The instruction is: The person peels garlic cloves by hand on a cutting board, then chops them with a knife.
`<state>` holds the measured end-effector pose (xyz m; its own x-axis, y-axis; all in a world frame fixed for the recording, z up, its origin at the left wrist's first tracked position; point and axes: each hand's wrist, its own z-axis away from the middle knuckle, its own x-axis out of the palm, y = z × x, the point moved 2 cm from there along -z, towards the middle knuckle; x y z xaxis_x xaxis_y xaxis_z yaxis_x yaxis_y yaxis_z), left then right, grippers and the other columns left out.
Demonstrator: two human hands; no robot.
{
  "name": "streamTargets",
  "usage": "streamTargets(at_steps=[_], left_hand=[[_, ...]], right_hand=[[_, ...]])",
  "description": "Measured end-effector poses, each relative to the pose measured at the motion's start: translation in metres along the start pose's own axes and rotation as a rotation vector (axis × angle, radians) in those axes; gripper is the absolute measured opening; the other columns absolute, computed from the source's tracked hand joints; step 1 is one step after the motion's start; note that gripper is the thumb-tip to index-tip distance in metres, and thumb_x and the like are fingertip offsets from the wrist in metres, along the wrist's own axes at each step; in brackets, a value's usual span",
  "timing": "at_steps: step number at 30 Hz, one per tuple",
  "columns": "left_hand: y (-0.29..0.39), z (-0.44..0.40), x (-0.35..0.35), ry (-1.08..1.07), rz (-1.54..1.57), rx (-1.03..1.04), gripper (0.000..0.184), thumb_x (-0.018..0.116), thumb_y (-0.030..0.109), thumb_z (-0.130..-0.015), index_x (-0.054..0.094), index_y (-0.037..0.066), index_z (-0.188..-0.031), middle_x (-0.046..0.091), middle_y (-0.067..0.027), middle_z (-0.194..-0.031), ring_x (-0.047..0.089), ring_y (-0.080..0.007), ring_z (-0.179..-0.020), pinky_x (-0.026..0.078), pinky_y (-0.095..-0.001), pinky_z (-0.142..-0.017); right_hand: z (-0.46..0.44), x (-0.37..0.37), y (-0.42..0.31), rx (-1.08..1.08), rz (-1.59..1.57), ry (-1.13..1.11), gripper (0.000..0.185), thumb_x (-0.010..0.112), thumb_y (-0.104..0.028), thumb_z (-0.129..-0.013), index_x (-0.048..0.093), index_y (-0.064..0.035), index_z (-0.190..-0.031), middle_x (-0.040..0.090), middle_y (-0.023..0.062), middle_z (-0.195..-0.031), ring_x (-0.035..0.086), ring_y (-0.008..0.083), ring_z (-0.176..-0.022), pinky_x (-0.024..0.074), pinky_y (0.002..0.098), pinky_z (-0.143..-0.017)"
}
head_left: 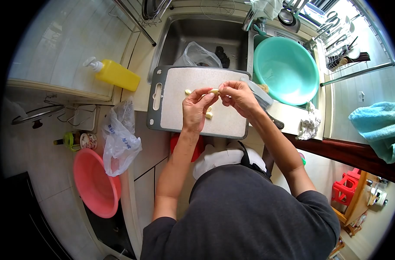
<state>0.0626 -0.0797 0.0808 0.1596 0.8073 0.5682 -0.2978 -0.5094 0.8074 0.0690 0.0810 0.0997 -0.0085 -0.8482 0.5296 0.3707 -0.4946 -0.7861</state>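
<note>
Over a grey-edged cutting board (176, 117), both hands meet fingertip to fingertip. My left hand (195, 107) pinches a pale garlic clove (213, 91) between thumb and fingers. The thumb and forefinger of my right hand (237, 96) are closed at the clove's other end; any bit of skin between them is too small to make out. A few more cloves (209, 115) lie on the board below and beside the left hand. A knife (275, 122) rests at the board's right side, its blade partly hidden by my right hand and forearm.
Behind the board is a steel sink (173, 32) holding a clear plastic bag (199, 54). A green basin (286, 69) stands right of it. On the left are a yellow pump bottle (117, 74), a white plastic bag (121, 141) and a pink basin (93, 184). A crumpled cloth (310, 122) lies right.
</note>
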Motion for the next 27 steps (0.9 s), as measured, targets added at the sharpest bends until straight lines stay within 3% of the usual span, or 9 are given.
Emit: streamTargets(at_steps=[6,9,11,13,17,21,24,26,27], left_hand=[[-0.006,0.003,0.004,0.065,0.129,0.063,0.016,0.062,-0.005,-0.086,0.065,-0.002,-0.102,0.068,-0.0124,-0.099,0.068,-0.0189,-0.089,0.057,-0.0309,-0.086],[-0.003,0.0,0.005,0.098,0.359,0.036,0.016,0.064,-0.005,-0.086,0.065,-0.002,-0.101,0.068,-0.0115,-0.099,0.068,-0.0178,-0.088,0.056,-0.0286,-0.086],[0.005,0.002,0.007,0.185,-0.183,0.182,0.016,0.065,-0.005,-0.085,0.065,-0.003,-0.1,0.068,-0.0103,-0.099,0.067,-0.0153,-0.088,0.055,-0.0251,-0.084],[0.004,0.003,0.007,0.2,-0.253,0.231,0.016,0.065,-0.006,-0.084,0.065,-0.002,-0.1,0.068,-0.0098,-0.097,0.066,-0.0143,-0.087,0.054,-0.0246,-0.082],[0.001,0.005,0.018,0.183,-0.32,0.344,0.015,0.065,-0.007,-0.084,0.065,-0.003,-0.098,0.067,-0.0097,-0.097,0.065,-0.0124,-0.087,0.053,-0.0229,-0.078],[0.003,0.006,0.017,0.179,-0.362,0.327,0.012,0.066,-0.005,-0.084,0.065,-0.003,-0.096,0.067,-0.0093,-0.095,0.065,-0.0123,-0.084,0.053,-0.0231,-0.077],[0.005,0.006,0.007,0.239,-0.367,0.183,0.012,0.067,-0.003,-0.084,0.065,-0.001,-0.096,0.068,-0.009,-0.093,0.065,-0.0134,-0.081,0.055,-0.0243,-0.077],[0.005,0.003,0.002,0.226,-0.072,0.034,0.012,0.068,-0.001,-0.084,0.066,0.0,-0.096,0.068,-0.0092,-0.091,0.066,-0.0152,-0.08,0.056,-0.026,-0.077],[0.006,0.003,0.001,0.224,-0.07,0.035,0.012,0.068,-0.001,-0.083,0.066,0.0,-0.095,0.068,-0.0097,-0.092,0.067,-0.0167,-0.08,0.057,-0.0271,-0.076]], right_hand=[[-0.004,-0.005,0.006,0.016,-0.196,-0.052,0.009,0.065,-0.009,-0.086,0.063,-0.0008,-0.085,0.06,0.0035,-0.074,0.054,0.0102,-0.06,0.0442,0.0228,-0.056],[-0.001,-0.004,0.012,-0.008,-0.102,0.026,0.012,0.067,-0.01,-0.086,0.065,0.0011,-0.09,0.063,0.0053,-0.076,0.057,0.0104,-0.063,0.0475,0.0229,-0.058],[0.003,-0.001,0.01,-0.072,0.001,0.045,0.014,0.067,-0.011,-0.087,0.066,0.0024,-0.092,0.064,0.0064,-0.078,0.058,0.0104,-0.064,0.049,0.0231,-0.059],[0.005,0.0,0.006,-0.175,0.207,0.059,0.022,0.066,-0.013,-0.09,0.066,0.0048,-0.102,0.066,0.006,-0.079,0.059,0.0086,-0.065,0.0477,0.0209,-0.057],[0.004,0.007,0.004,-0.222,0.421,0.113,0.019,0.068,-0.016,-0.088,0.067,0.0023,-0.093,0.062,0.0023,-0.069,0.056,0.0068,-0.058,0.0429,0.0193,-0.052],[0.0,0.003,0.008,-0.197,0.356,0.111,0.016,0.068,-0.015,-0.088,0.065,0.0007,-0.086,0.061,0.0027,-0.069,0.055,0.0072,-0.057,0.0407,0.0196,-0.051],[-0.001,-0.001,0.01,-0.187,0.241,0.113,0.011,0.066,-0.008,-0.085,0.062,0.0013,-0.08,0.062,0.0052,-0.07,0.056,0.0084,-0.057,0.0467,0.0224,-0.053],[-0.002,-0.004,0.01,-0.118,0.16,0.119,0.008,0.064,-0.005,-0.083,0.06,0.0006,-0.079,0.063,0.0063,-0.071,0.057,0.0089,-0.058,0.0474,0.0233,-0.056],[0.0,-0.004,0.009,-0.118,0.16,0.119,0.008,0.064,-0.005,-0.083,0.06,0.0006,-0.079,0.063,0.0063,-0.071,0.057,0.0089,-0.058,0.0474,0.0233,-0.056]])
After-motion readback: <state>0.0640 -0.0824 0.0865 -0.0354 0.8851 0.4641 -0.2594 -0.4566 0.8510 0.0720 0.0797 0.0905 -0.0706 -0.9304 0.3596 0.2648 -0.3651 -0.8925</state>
